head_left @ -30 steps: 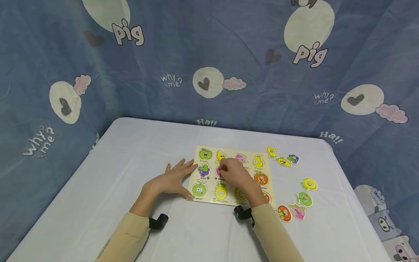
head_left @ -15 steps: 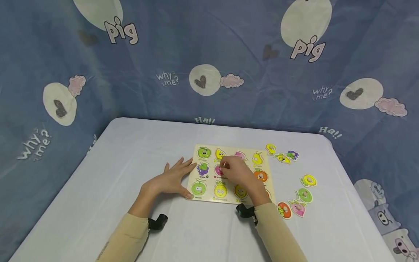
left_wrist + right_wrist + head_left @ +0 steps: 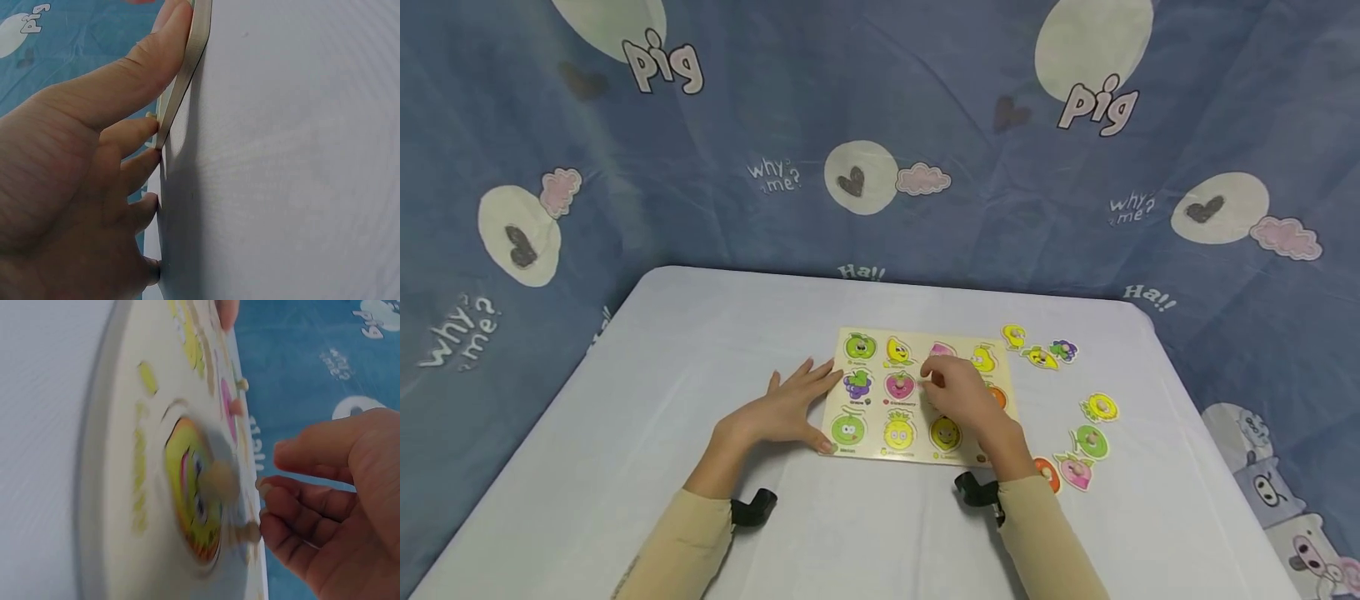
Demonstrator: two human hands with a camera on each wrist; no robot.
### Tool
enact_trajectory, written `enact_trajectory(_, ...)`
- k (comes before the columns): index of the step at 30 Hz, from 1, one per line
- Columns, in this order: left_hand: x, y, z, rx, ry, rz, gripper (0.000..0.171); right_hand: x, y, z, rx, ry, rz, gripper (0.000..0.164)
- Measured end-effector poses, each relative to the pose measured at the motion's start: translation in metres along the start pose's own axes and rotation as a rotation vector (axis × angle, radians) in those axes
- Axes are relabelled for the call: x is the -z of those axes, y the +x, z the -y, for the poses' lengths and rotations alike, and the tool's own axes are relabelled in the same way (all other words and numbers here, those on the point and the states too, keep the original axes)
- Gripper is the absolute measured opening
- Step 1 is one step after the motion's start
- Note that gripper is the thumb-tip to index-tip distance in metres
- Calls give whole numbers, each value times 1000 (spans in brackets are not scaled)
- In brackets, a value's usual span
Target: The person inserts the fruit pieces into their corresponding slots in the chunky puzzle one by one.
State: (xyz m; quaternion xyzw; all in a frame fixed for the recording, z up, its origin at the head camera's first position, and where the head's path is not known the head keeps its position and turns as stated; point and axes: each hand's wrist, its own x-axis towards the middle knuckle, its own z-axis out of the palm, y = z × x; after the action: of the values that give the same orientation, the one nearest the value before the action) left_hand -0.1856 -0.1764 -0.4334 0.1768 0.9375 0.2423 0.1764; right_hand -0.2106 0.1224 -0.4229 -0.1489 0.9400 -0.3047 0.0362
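Sleeves [image 3: 670,546], tan, reach in from the near side of the board [image 3: 874,433], black cams [image 3: 977,490] at both wrists. Surface [image 3: 865,533] is white, runs out all round the board.

Off the board's near-right corner: red piece [image 3: 1048,477], partly behind the right sleeve, and peach [image 3: 1076,472] just beside it. On the board's near row: lemon [image 3: 945,433], knob up.

Left hand [image 3: 782,410]: splayed along the board's left edge, thumb on the near-left corner, gripping nothing, reads as steadying.

Right hand [image 3: 964,396]: over the board's middle row, right of centre. Fingers loosely bent, gap between thumb and index, nothing seen between them. Can't tell if they touch the board; what's under them is hidden.

Key relation: pink piece [image 3: 899,386] sits in the board's middle row, just left of the right fingertips, roundish, no real long axis. Board's own long axis runs left-right. All loose pieces lie off its right side, so right hand is nearer to every one.

Further up that side: green piece [image 3: 1090,442], yellow piece [image 3: 1102,407], then long piece [image 3: 1041,358], its axis roughly along the board's, grapes [image 3: 1063,351] and pear [image 3: 1013,337] by the far-right corner. Blue backdrop [image 3: 880,83] behind.
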Motion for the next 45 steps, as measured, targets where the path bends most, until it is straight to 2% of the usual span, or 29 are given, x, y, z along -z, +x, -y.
enact_trajectory(9,2,-1,1,-17,8,-3,127,12,-16,-13,-66,15,-54,18)
enact_trajectory(26,1,0,1,-28,2,1,127,34,-34,-50,-118,34,-104,20)
enact_trajectory(38,1,0,1,-33,-3,-3,126,55,-43,-71,-227,12,-46,14)
enact_trajectory(45,2,0,0,-27,-6,0,126,67,-50,-85,-287,-27,-12,19)
